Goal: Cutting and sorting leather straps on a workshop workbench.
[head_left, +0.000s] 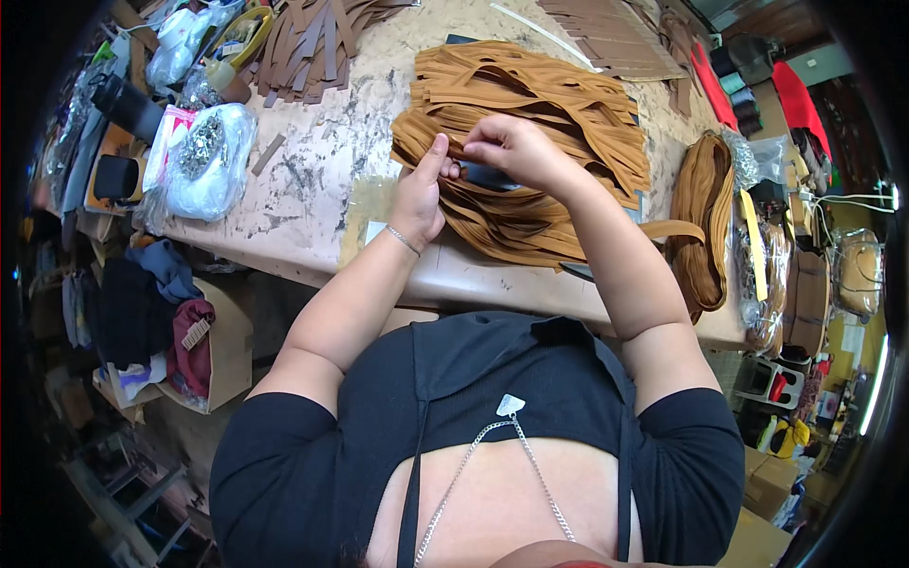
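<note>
Worktable [312, 180] scuffed, cluttered | left hand [419, 194], right hand [511, 151] together pinching tan strap [530, 99] | boxes [222, 346] beside

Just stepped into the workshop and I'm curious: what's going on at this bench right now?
A person in a black top stands at a worn, scuffed worktable, both hands on a big pile of tan leather-like strips. The left hand and the right hand meet over the pile, fingers pinching one strip; something dark lies just under them, too hidden to identify. Darker brown strips lie further back, and a clear plastic bag of small metal parts lies to the left.
</note>
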Demonstrator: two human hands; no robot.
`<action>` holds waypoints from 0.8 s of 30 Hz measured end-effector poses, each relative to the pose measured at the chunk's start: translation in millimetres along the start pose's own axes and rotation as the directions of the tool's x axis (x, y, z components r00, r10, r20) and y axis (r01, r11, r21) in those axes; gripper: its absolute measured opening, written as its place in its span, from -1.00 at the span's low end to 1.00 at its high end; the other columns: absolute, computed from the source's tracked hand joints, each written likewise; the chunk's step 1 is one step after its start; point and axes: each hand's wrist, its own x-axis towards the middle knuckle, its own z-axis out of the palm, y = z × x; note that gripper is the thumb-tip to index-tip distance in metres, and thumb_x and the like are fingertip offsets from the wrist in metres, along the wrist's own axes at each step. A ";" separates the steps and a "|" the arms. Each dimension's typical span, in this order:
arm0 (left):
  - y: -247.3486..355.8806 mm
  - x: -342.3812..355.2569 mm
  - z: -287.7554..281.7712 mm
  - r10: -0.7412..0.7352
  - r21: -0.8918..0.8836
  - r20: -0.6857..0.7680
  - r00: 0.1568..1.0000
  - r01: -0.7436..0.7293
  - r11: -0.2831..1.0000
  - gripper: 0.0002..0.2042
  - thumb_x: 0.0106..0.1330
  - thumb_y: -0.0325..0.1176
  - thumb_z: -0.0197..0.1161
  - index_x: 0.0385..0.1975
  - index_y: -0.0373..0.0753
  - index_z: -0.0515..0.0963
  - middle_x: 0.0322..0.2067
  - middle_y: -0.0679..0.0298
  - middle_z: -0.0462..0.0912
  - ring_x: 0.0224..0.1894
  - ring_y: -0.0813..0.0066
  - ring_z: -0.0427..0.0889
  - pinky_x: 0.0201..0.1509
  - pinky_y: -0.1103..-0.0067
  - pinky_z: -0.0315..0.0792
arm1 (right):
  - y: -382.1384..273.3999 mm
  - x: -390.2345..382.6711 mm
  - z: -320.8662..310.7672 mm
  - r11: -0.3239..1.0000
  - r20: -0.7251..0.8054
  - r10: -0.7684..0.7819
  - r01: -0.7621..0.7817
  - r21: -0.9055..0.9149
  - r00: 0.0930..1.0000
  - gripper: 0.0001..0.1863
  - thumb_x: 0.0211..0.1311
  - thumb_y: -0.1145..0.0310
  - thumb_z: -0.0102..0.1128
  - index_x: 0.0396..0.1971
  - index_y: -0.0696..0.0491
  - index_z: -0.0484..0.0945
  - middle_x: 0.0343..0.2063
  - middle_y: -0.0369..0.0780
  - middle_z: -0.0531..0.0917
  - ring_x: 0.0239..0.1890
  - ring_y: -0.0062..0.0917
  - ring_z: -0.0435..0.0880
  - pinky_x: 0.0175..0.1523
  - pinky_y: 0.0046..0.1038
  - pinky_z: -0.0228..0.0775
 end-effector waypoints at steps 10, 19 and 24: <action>-1.9 -4.8 -3.5 -0.051 -0.049 0.094 0.994 0.056 0.997 -0.60 0.39 0.12 0.03 -0.31 -0.14 0.41 -0.26 0.33 0.50 -0.12 0.42 0.55 0.11 0.44 0.44 | 62.2 18.8 -41.8 0.791 -0.324 -0.082 -0.136 -0.597 0.943 -0.83 0.15 0.33 0.19 -0.28 0.01 0.64 -0.35 -0.18 0.61 -0.14 -0.23 0.56 0.03 -0.27 0.40; -0.9 0.2 -3.9 0.060 -0.092 0.066 0.996 -0.054 0.994 -0.64 0.21 -0.04 0.34 -0.17 -0.13 0.45 -0.32 0.42 0.54 -0.09 0.48 0.54 0.10 0.47 0.42 | 14.7 -14.5 -2.8 0.918 -0.005 -0.261 0.247 -0.311 0.965 -0.52 0.02 0.59 0.17 -0.04 -0.18 0.66 -0.42 -0.20 0.53 -0.24 -0.34 0.55 -0.10 -0.40 0.44; -1.2 0.8 -15.5 -0.098 -0.118 -0.020 0.995 0.095 0.989 -0.86 0.32 -0.25 0.29 -0.28 -0.15 0.56 -0.34 0.42 0.56 -0.24 0.62 0.54 -0.07 0.57 0.48 | 25.3 0.1 -21.9 0.994 0.033 -0.084 0.086 -0.065 0.996 -0.72 0.18 0.12 0.32 -0.46 0.05 0.72 -0.35 -0.19 0.61 -0.18 -0.34 0.56 -0.01 -0.37 0.41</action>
